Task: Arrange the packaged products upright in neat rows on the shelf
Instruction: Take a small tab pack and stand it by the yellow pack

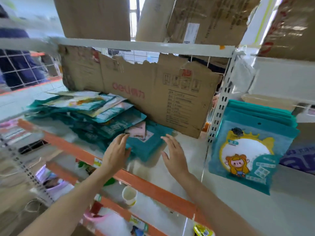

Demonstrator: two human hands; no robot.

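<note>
Slumped heap of flat teal plastic product pouches (95, 116), white shelf (185, 150), ten o'clock of left hand (115, 155) and right hand (175, 155), fingers spread, holding nothing; risk: slippery heap sliding off shelf's orange front edge (136, 182).

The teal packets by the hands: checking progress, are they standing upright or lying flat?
Lying flat. The teal packets sit in a loose, slumped heap on the shelf, faces up, overlapping at angles.

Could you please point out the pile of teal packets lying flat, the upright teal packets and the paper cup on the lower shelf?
pile of teal packets (95, 116), head view, on the pile's top layers.
upright teal packets (247, 150), head view, on the front packet's white circle.
paper cup (129, 195), head view, on its rim.
</note>
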